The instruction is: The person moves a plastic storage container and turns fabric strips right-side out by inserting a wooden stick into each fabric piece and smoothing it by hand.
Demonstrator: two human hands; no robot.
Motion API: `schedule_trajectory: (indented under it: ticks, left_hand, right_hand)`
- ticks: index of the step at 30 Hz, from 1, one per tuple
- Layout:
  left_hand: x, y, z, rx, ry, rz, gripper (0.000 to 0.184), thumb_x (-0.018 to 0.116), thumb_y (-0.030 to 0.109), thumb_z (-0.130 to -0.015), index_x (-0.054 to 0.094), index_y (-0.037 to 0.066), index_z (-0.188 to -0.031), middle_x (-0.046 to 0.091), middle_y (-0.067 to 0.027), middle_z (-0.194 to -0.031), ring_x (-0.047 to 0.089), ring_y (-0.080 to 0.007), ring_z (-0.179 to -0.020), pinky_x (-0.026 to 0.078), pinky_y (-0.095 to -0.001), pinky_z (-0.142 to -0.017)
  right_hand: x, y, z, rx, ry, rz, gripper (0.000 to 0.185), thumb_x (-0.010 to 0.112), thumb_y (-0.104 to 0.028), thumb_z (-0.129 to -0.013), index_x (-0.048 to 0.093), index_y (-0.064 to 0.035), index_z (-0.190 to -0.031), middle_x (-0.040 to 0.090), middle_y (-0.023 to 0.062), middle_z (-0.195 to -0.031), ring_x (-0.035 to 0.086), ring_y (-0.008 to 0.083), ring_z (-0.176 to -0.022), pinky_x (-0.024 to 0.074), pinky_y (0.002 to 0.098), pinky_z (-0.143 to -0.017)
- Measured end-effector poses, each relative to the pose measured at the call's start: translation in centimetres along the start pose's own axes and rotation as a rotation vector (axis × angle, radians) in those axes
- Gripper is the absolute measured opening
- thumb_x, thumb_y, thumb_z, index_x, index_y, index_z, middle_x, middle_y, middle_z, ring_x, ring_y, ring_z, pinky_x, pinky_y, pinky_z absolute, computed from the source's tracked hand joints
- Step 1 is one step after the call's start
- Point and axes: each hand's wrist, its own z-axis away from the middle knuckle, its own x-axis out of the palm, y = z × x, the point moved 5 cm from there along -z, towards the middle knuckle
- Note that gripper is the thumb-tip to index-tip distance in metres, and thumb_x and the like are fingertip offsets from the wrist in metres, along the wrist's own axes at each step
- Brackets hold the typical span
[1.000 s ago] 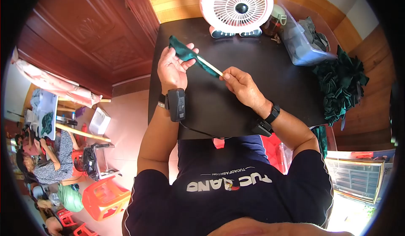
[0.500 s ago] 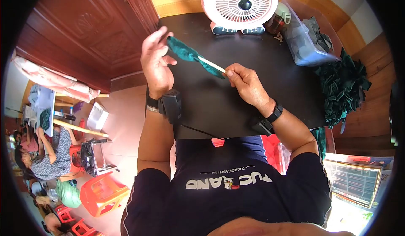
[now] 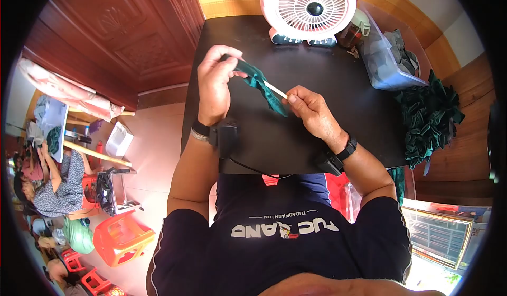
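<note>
Above the dark table, a dark green velvet fabric piece (image 3: 256,79) hangs slantwise between my hands. My left hand (image 3: 214,87) is closed, thumb and fingers pinching the fabric's upper end. A thin pale stick (image 3: 275,90) meets the fabric near its middle; whether its far tip lies inside or behind the cloth is hidden. The stick's near end is gripped by my right hand (image 3: 316,112), thumb against curled fingers. The lower fabric tail dangles beside the right fingertips. Both wrists wear dark straps with black devices.
A pink-and-white fan (image 3: 311,10) stands at the table's back, beside a lidded jar (image 3: 353,30). At right are a clear bin (image 3: 388,66) with grey cloth and a heap of green velvet pieces (image 3: 430,119). Leftward, a person (image 3: 60,185) sits near a red stool (image 3: 124,239).
My left hand has gone from spread fingers beside the fabric to pinching its upper end. The fabric now bends and bunches around the stick. The whole view has shifted slightly.
</note>
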Motion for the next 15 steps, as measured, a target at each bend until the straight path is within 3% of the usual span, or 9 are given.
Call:
schedule_trajectory:
  ticks: [3,8,15]
  left_hand:
    - [1.1,0.9,0.5,0.052,0.022,-0.086,0.016,0.049,0.009,-0.093,0.058,-0.002,-0.103,0.059,-0.0096,-0.094,0.061,-0.0149,-0.08,0.052,-0.03,-0.071]
    - [1.9,0.0,1.4,0.105,0.111,-0.055,0.025,0.05,0.014,-0.097,0.049,0.003,-0.119,0.06,-0.0087,-0.086,0.06,-0.0138,-0.071,0.05,-0.0257,-0.063]
    - [1.5,0.1,1.2,0.059,0.162,0.234,0.02,0.046,0.014,-0.098,0.055,-0.002,-0.106,0.06,-0.0084,-0.089,0.062,-0.016,-0.073,0.053,-0.0287,-0.067]
  right_hand:
    - [0.3,0.0,0.2,0.045,-0.04,-0.122,0.025,0.047,-0.022,-0.102,0.06,-0.0035,-0.091,0.041,-0.007,-0.063,0.034,0.0034,-0.057,0.031,0.0218,-0.052]
    - [2.2,-0.2,0.8,0.173,-0.118,-0.37,0.023,0.047,-0.023,-0.102,0.06,-0.0052,-0.095,0.04,-0.008,-0.066,0.032,0.0031,-0.058,0.0298,0.0208,-0.053]
    - [1.9,0.2,-0.4,-0.007,-0.021,-0.23,0.022,0.049,-0.023,-0.102,0.06,-0.0051,-0.096,0.042,-0.0067,-0.067,0.037,0.0038,-0.061,0.0334,0.0204,-0.056]
